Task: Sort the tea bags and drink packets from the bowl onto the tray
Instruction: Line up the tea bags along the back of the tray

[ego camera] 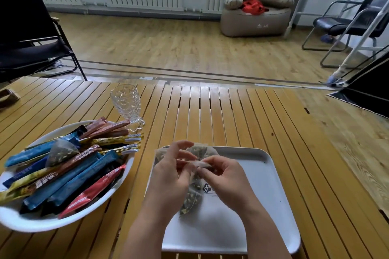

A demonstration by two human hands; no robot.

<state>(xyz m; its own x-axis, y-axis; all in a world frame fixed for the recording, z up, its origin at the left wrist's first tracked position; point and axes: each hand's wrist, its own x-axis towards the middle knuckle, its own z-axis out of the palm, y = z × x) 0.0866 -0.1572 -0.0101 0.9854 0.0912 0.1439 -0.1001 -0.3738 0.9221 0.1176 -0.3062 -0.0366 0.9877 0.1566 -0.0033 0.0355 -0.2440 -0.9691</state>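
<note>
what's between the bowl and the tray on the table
Only bare wooden table slats, as the head view shows. The bowl and the tray sit apart; the glass stands farther back, outside that gap.

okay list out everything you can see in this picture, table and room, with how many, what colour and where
Bowl: one, white, left on the table.
Drink packets: many, blue, red, brown and yellow, piled in the bowl.
Tea bag in bowl: one, see-through, on top of the packets.
Tray: one, white, table's near edge.
Tea bags on tray: several, see-through, partly hidden under the hands.
Glass: one, clear, behind the bowl.
Table: one, yellow slatted wood.
Folding chair: one, black, far left.
Office chair: one, black, far right.
Armchair: one, beige, back wall, red item on it.
Left hand: over the tray, pinching a tea bag.
Right hand: over the tray, pinching the same bag.
</note>
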